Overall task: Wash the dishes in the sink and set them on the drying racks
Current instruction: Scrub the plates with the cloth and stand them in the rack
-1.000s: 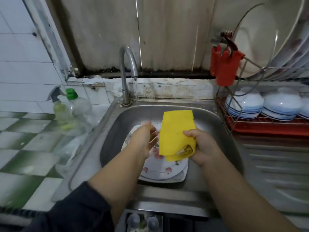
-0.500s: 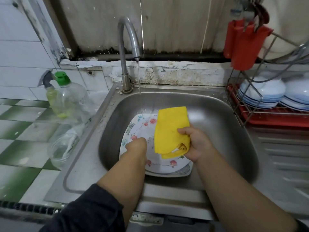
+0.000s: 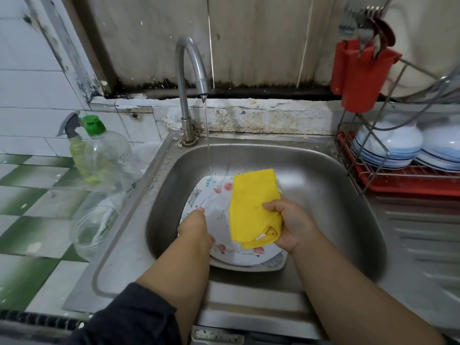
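Head view: your left hand [image 3: 196,226] grips the plate [image 3: 224,235] rim; your right hand [image 3: 290,226] clutches the cloth [image 3: 251,207] over it.

Two plates [image 3: 221,220] — two bottles [image 3: 109,158]; one cloth [image 3: 251,207]

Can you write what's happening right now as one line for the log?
step: washing | left hand: holds plate | right hand: grips cloth | tap: running | sink

The faucet [image 3: 190,78] stands over the sink's [image 3: 336,195] bare right half; the rack [image 3: 388,170] blocks its right rim.
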Motion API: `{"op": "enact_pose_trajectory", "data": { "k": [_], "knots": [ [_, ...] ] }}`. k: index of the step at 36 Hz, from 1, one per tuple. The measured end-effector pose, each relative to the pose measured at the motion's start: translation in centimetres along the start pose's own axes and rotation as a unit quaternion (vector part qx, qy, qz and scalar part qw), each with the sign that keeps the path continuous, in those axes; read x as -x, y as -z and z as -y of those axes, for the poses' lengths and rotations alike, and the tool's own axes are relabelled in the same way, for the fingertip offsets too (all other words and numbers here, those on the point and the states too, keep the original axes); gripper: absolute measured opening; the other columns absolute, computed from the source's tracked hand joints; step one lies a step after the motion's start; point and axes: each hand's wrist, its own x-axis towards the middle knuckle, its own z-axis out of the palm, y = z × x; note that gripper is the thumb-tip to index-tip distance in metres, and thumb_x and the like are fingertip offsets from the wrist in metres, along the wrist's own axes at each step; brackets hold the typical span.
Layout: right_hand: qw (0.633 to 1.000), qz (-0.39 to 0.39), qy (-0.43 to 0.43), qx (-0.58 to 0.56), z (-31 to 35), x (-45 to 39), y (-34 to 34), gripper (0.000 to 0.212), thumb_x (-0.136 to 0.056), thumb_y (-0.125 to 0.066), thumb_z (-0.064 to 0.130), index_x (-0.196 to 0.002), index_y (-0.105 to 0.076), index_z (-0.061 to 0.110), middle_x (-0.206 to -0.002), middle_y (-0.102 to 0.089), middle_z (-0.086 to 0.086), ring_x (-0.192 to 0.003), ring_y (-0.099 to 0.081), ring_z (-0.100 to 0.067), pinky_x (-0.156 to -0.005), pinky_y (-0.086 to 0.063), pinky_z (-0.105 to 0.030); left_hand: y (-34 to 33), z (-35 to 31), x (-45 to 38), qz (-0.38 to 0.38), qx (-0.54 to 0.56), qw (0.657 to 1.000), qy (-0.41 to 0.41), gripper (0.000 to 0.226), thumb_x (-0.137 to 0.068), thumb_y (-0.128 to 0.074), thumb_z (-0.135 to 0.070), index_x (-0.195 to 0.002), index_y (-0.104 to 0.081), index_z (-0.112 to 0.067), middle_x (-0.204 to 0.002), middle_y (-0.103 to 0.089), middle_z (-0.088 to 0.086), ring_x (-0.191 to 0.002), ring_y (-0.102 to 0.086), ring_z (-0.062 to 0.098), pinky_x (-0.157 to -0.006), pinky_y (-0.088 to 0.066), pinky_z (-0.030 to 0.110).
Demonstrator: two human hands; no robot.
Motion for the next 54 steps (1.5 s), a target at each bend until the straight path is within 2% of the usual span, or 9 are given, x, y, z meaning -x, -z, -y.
{"op": "enact_pose_trajectory", "data": {
  "k": [8,13,17,21,27,39,45,49,54],
  "knots": [
    [1.000,-0.002,0.012,0.003,0.6,-0.1,0.1,0.034,-0.093,-0.040,-0.002,-0.119,-0.054,0.016,-0.100,-0.064,-0.013,-0.088,-0.060,-0.035,-0.069,-0.048,-0.044,0.5,-0.2,0.0,0.028,-0.023,0.999,-0.033,0.042,-0.094,-0.043,-0.008,-0.134,-0.044,0.005,-0.141,-0.044,0.025,-0.128,-0.044,0.042,-0.103,-0.039,0.049],
    [1.000,-0.020,0.022,-0.007,0.9,-0.1,0.2,0.036,-0.093,-0.040,-0.003,-0.120,-0.054,0.016,-0.101,-0.065,-0.013,-0.088,-0.060,-0.035,-0.067,-0.048,-0.045,0.5,-0.4,0.6,0.054,-0.012,0.998,-0.008,0.018,-0.094,-0.048,-0.007,-0.077,-0.050,-0.002,-0.092,-0.060,0.014,-0.084,-0.059,0.032,-0.097,-0.046,0.044],
    [0.999,-0.039,0.006,-0.004,1.1,-0.3,0.3,0.038,-0.094,-0.043,0.003,-0.128,-0.050,0.017,-0.107,-0.062,-0.014,-0.087,-0.059,-0.036,-0.063,-0.047,-0.045,0.4,-0.5,0.3,0.104,0.027,0.994,-0.013,0.007,-0.091,-0.049,-0.005,-0.093,-0.056,-0.004,-0.094,-0.064,0.017,-0.082,-0.062,0.032,-0.094,-0.049,0.047],
    [0.998,-0.065,0.000,-0.007,1.1,-0.3,0.3,0.043,-0.095,-0.044,0.006,-0.137,-0.046,0.012,-0.118,-0.058,-0.017,-0.085,-0.059,-0.034,-0.060,-0.045,-0.042,0.4,-0.6,0.8,0.181,0.069,0.981,-0.026,0.025,-0.089,-0.046,-0.015,-0.106,-0.061,-0.006,-0.108,-0.067,0.020,-0.104,-0.061,0.037,-0.099,-0.044,0.051],
    [0.995,-0.089,-0.002,-0.044,1.3,0.0,0.1,0.039,-0.096,-0.043,0.005,-0.134,-0.049,0.007,-0.107,-0.061,-0.016,-0.082,-0.058,-0.034,-0.062,-0.043,-0.047,0.4,-0.8,2.5,0.294,0.107,0.948,-0.056,0.038,-0.087,-0.035,-0.015,-0.111,-0.063,-0.006,-0.111,-0.067,0.022,-0.103,-0.059,0.038,-0.093,-0.045,0.047],
    [0.987,-0.128,0.098,-0.026,2.5,-0.1,0.5,0.050,-0.096,-0.044,0.004,-0.141,-0.043,0.024,-0.135,-0.051,-0.010,-0.092,-0.057,-0.033,-0.064,-0.047,-0.038,-1.2,-2.2,6.1,0.370,0.056,0.920,-0.113,0.033,-0.088,-0.034,-0.013,-0.099,-0.065,-0.005,-0.087,-0.072,0.017,-0.082,-0.065,0.032,-0.075,-0.049,0.041],
    [0.959,-0.186,0.186,0.106,3.2,1.0,-0.4,0.053,-0.095,-0.039,-0.002,-0.140,-0.045,0.026,-0.099,-0.062,-0.001,-0.080,-0.058,-0.017,-0.073,-0.051,-0.037,-2.3,-4.1,8.2,0.365,0.012,0.917,-0.161,0.029,-0.090,-0.038,-0.013,-0.102,-0.064,-0.009,-0.095,-0.071,0.014,-0.090,-0.063,0.031,-0.076,-0.050,0.041],
    [0.956,-0.190,0.172,0.145,3.2,1.7,-0.9,0.049,-0.098,-0.038,0.004,-0.139,-0.047,0.029,-0.122,-0.059,-0.018,-0.115,-0.050,-0.044,-0.094,-0.045,-0.056,-2.9,-4.4,9.1,0.371,-0.017,0.912,-0.173,0.027,-0.092,-0.038,-0.013,-0.104,-0.062,-0.010,-0.095,-0.070,0.013,-0.091,-0.063,0.030,-0.075,-0.050,0.041],
    [0.956,-0.177,0.167,0.163,3.1,0.9,-0.3,0.054,-0.095,-0.036,0.000,-0.141,-0.044,0.028,-0.099,-0.063,0.002,-0.085,-0.062,-0.021,-0.077,-0.054,-0.044,-3.6,-4.5,9.9,0.370,-0.040,0.911,-0.175,0.037,-0.092,-0.038,-0.014,-0.124,-0.055,-0.009,-0.114,-0.065,0.018,-0.102,-0.060,0.034,-0.088,-0.047,0.046]
  ]
}}
